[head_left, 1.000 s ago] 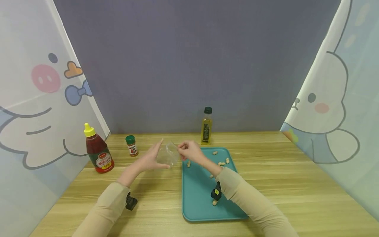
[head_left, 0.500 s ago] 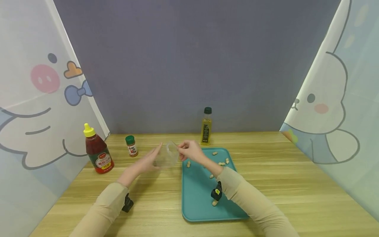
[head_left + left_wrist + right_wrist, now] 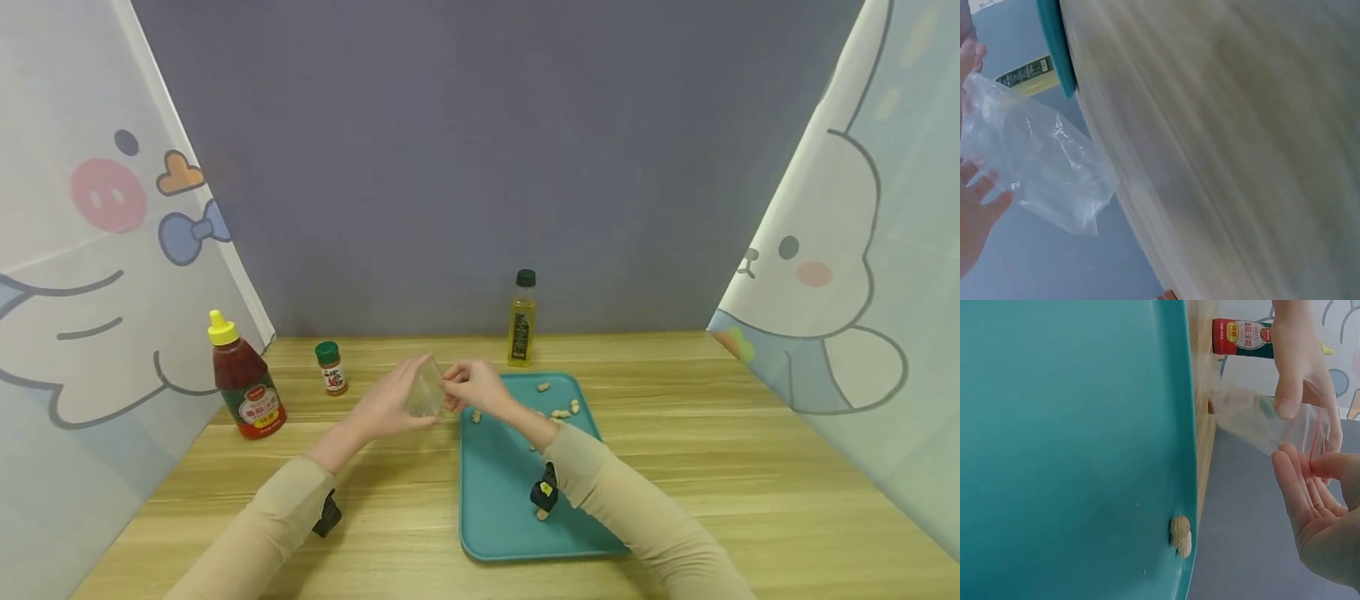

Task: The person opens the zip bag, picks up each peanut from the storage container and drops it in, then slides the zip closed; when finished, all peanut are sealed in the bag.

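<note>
A clear plastic zip bag (image 3: 425,390) hangs between my hands, left of the teal tray's far corner. My right hand (image 3: 478,387) pinches its mouth between thumb and fingertips, by the red zip line in the right wrist view. Around the bag lies my left hand (image 3: 386,403), thumb and fingers spread apart on either side; in the right wrist view its thumb (image 3: 1288,403) lies against the plastic. Most of the bag's body (image 3: 1054,159) shows in the left wrist view, with no contents visible.
The teal tray (image 3: 502,500) carries several peanuts (image 3: 560,413). A ketchup bottle (image 3: 250,385) and a small green-capped seasoning jar (image 3: 332,368) stand at the left. Behind the tray is an oil bottle (image 3: 522,321). Printed side panels and a grey backdrop enclose the wooden table.
My left hand, blurred half a second ago, has shifted slightly right and up around the bag. The bag's visible part looks narrower and steeper. My right hand keeps its pinch, nearly in place.
</note>
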`<state>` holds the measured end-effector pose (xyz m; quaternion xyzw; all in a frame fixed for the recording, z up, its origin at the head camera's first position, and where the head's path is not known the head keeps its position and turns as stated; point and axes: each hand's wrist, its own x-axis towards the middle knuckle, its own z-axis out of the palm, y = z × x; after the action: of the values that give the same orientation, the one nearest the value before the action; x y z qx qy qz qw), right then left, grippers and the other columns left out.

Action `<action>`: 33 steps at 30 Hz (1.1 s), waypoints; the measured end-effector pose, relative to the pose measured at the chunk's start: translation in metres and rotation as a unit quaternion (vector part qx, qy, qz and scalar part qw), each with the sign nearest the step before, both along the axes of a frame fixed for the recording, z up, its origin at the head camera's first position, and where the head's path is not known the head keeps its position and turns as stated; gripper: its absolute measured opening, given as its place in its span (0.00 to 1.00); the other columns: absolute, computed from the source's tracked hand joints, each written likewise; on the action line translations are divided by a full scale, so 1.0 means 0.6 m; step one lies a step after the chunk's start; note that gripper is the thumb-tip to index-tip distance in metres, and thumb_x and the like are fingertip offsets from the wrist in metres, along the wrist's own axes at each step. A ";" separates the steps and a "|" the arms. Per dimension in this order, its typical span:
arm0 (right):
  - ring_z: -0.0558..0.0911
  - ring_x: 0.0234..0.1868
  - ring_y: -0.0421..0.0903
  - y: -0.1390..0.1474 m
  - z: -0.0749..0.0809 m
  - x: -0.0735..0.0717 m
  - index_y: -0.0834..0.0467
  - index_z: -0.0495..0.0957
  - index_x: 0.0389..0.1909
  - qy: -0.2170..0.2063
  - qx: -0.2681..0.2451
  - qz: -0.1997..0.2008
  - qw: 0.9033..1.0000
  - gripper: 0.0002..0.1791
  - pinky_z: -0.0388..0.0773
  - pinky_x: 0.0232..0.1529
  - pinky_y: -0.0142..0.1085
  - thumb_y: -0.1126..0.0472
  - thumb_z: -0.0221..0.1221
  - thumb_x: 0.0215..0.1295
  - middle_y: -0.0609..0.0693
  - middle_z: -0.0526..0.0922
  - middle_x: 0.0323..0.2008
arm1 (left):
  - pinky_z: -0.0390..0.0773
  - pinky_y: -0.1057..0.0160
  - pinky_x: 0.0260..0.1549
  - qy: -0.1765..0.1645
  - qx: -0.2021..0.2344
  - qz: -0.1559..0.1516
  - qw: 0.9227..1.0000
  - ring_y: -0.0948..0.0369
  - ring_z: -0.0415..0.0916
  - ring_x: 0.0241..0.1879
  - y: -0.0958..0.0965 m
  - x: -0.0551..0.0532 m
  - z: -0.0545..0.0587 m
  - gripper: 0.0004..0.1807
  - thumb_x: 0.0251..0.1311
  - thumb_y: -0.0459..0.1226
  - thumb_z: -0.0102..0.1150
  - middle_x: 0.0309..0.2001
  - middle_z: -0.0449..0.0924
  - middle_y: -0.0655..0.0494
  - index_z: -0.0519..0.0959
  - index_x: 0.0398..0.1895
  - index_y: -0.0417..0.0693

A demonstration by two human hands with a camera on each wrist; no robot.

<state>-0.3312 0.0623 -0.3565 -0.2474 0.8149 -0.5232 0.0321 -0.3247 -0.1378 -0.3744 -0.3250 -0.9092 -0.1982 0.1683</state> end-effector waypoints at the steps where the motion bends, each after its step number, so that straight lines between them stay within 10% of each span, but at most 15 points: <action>1: 0.83 0.23 0.47 0.000 -0.001 0.000 0.68 0.77 0.41 -0.003 -0.001 0.001 1.000 0.10 0.84 0.30 0.45 0.64 0.57 0.65 0.60 0.83 0.26 | 0.72 0.44 0.56 0.001 0.002 0.000 1.000 0.46 0.68 0.58 -0.001 -0.001 -0.001 0.56 0.42 0.53 0.72 0.63 0.66 0.42 0.53 0.71 0.43; 19: 0.81 0.40 0.63 0.046 0.007 0.000 0.66 0.78 0.45 -0.020 0.048 0.049 0.997 0.15 0.82 0.41 0.48 0.59 0.57 0.66 0.66 0.82 0.39 | 0.78 0.49 0.50 -0.014 0.017 -0.044 0.999 0.45 0.72 0.53 -0.018 -0.015 -0.009 0.46 0.47 0.43 0.71 0.60 0.68 0.42 0.58 0.67 0.42; 33: 0.81 0.42 0.47 0.182 0.025 0.017 0.58 0.80 0.46 0.091 0.147 0.033 0.984 0.13 0.79 0.42 0.35 0.56 0.57 0.65 0.53 0.83 0.41 | 0.66 0.47 0.62 -0.010 -0.019 -0.041 0.999 0.46 0.64 0.64 -0.016 -0.014 -0.015 0.50 0.45 0.47 0.72 0.66 0.63 0.42 0.56 0.69 0.39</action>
<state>-0.3211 0.1716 -0.3417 -0.3132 0.8740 -0.3713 0.0106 -0.3333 -0.1473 -0.3836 -0.3627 -0.9006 -0.1910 0.1445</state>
